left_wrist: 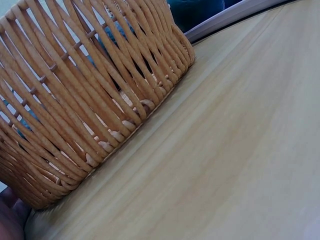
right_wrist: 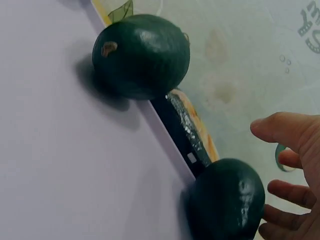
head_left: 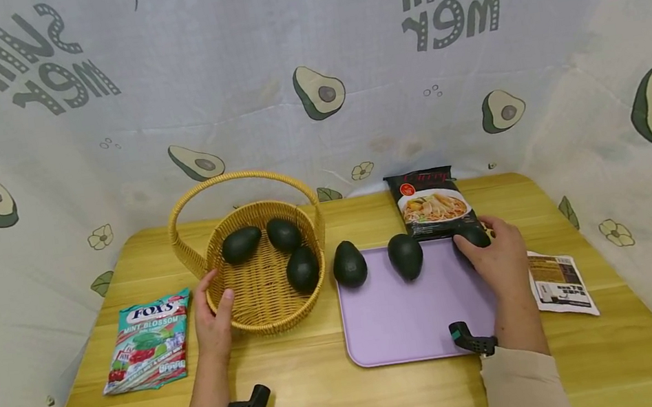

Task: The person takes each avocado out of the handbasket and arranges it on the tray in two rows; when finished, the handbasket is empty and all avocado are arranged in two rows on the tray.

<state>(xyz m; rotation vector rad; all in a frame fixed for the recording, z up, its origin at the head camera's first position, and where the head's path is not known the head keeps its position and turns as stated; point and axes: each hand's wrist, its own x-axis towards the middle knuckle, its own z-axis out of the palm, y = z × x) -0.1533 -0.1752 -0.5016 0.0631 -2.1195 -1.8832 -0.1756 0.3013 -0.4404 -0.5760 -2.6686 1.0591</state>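
Observation:
My left hand [head_left: 214,323] rests against the left side of a yellow wicker basket [head_left: 274,325], its thumb and fingers spread at the rim. In the left wrist view, the woven wall [left_wrist: 95,85] stands on the table, with a bit of the hand at the lower left corner. Three dark green avocados lie in the basket, one of them [head_left: 241,244] at the left. My right hand [head_left: 499,259] reaches over the back right corner of a lilac tray [head_left: 418,323]. Its loosely spread fingers are beside an avocado [right_wrist: 227,200], with the thumb apart from it.
Two more avocados, a left one [head_left: 350,265] and a middle one [head_left: 406,257], sit along the tray's back edge. Behind the tray lies a black noodle packet [head_left: 433,206]. A mint candy bag [head_left: 148,343] is at the left, and a white-and-brown packet [head_left: 563,285] at the right.

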